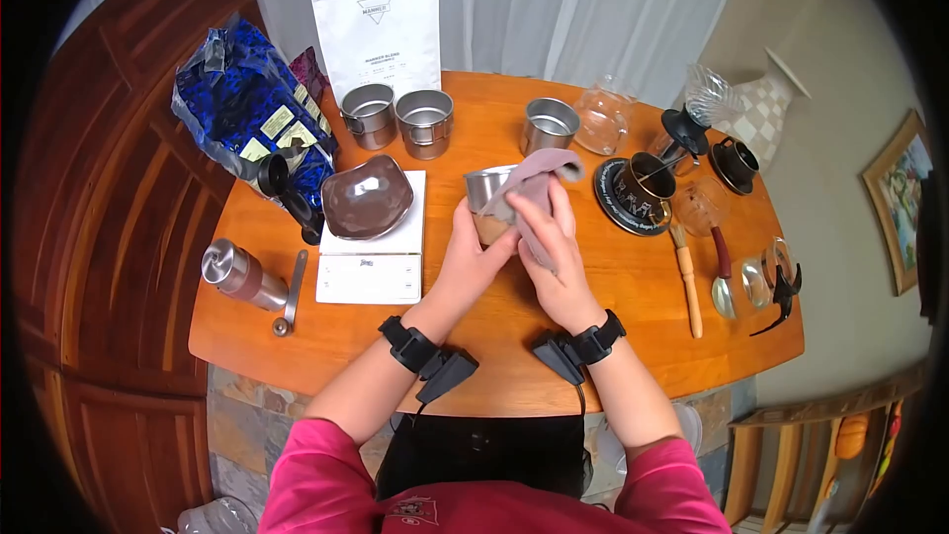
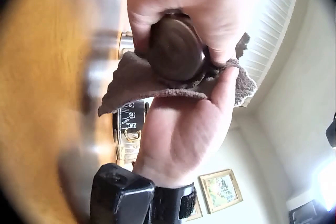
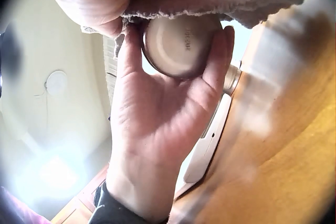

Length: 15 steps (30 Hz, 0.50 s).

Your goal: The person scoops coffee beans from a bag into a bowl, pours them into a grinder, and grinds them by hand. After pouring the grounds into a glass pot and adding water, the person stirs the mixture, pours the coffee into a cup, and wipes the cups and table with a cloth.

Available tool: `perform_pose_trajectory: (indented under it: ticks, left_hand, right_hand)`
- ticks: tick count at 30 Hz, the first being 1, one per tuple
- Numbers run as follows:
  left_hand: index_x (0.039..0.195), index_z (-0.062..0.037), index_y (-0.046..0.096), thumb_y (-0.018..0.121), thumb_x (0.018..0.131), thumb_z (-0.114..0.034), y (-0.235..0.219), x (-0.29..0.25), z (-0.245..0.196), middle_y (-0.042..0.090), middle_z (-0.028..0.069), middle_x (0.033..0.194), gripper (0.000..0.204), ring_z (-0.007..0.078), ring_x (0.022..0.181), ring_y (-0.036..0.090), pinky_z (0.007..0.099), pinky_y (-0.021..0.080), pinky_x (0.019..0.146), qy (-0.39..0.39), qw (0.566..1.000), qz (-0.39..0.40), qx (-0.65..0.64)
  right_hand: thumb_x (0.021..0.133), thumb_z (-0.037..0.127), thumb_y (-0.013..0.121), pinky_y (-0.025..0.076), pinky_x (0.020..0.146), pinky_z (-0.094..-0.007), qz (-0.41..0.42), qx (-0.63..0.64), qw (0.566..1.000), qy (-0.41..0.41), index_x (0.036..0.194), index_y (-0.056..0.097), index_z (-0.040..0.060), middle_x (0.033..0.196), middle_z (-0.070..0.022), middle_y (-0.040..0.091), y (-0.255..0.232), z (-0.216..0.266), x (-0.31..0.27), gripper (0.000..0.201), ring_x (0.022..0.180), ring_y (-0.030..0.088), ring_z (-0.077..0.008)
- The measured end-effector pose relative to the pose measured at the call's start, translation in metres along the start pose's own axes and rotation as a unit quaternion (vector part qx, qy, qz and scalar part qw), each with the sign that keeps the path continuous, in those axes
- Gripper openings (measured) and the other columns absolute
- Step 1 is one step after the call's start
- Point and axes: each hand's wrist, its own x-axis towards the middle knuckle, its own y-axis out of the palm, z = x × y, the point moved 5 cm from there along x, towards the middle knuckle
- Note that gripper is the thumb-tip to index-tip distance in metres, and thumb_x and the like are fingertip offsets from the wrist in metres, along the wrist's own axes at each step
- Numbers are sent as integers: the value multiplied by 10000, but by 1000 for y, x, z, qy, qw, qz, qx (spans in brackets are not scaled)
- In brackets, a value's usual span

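My left hand [image 1: 473, 255] grips a steel cup [image 1: 486, 184] over the middle of the table, thumb and fingers around its side. In the right wrist view the cup's round base [image 3: 181, 45] faces the camera, with small stamped lettering on it. A greyish-mauve cloth [image 1: 534, 176] is bunched against the cup's right side and rim. My right hand [image 1: 556, 252] holds that cloth, its fingers pressing it onto the cup. The left wrist view shows the cloth [image 2: 134, 80] spread below the cup, between the two hands. The cup's inside is mostly hidden by the cloth.
Left lie a white scale [image 1: 371, 279] with a brown dish [image 1: 367, 198] and a hand grinder [image 1: 244, 275]. Behind stand steel cups [image 1: 425, 124] and a white coffee bag [image 1: 376, 20]. Right are a black cup [image 1: 643, 188], a brush [image 1: 688, 282] and glassware [image 1: 605, 119].
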Motion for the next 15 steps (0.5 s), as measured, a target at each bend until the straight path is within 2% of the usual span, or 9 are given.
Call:
perform_pose_trajectory:
  ticks: [3, 5, 7, 9, 10, 13, 15]
  left_hand:
    - [1274, 7, 295, 607, 857, -218, 1, -1, -3, 444, 105, 1213, 567, 159, 1108, 456, 299, 407, 912, -63, 991, 4, -114]
    - [1273, 0, 305, 602, 861, -211, 6, -3, -10, 448, 93, 1212, 550, 149, 1099, 466, 299, 419, 899, -121, 975, 18, -184]
    - [1272, -8, 312, 600, 863, -211, 8, -4, -6, 453, 84, 1206, 540, 142, 1087, 474, 297, 428, 886, -125, 975, 41, -182]
    - [1276, -13, 312, 595, 866, -215, 10, -5, -6, 455, 81, 1203, 538, 139, 1081, 478, 295, 433, 878, -112, 977, 70, -169]
    - [1280, -14, 307, 592, 868, -219, 11, -5, -8, 456, 82, 1201, 541, 139, 1080, 477, 293, 433, 877, -98, 979, 88, -157]
    - [1292, -17, 293, 580, 874, -237, 15, -6, -15, 455, 86, 1202, 553, 142, 1076, 477, 295, 432, 877, -62, 984, 100, -131]
    - [1302, -21, 280, 566, 881, -243, 14, -6, -15, 451, 93, 1207, 555, 150, 1079, 478, 305, 432, 881, -58, 987, 89, -119]
  right_hand:
    - [830, 77, 517, 202, 1054, -399, 19, -27, 999, -10, 1260, 487, 89, 1402, -254, 240, -1, 5, 2, 431, 1322, 213, -380]
    - [868, 121, 493, 208, 1054, -386, -23, 29, 999, 1, 1270, 465, 59, 1396, -237, 271, -5, -1, 0, 407, 1307, 254, -351]
    - [904, 167, 463, 220, 1051, -370, -65, 116, 991, 32, 1287, 428, 31, 1387, -210, 302, -6, -14, -2, 408, 1288, 292, -311]
    - [938, 215, 427, 237, 1046, -350, -108, 232, 963, 84, 1312, 376, 3, 1377, -173, 334, -6, -28, -4, 433, 1265, 328, -260]
    - [957, 261, 408, 273, 1028, -321, -117, 307, 938, 112, 1347, 303, 5, 1344, -119, 372, -8, -26, -3, 478, 1227, 357, -194]
    - [965, 312, 397, 294, 1013, -310, -122, 428, 873, 199, 1360, 284, 26, 1318, -90, 392, -8, -33, -3, 500, 1197, 375, -169]
    - [968, 333, 387, 294, 1011, -304, -105, 448, 863, 208, 1360, 291, 34, 1309, -83, 399, -5, -39, -5, 502, 1185, 384, -161]
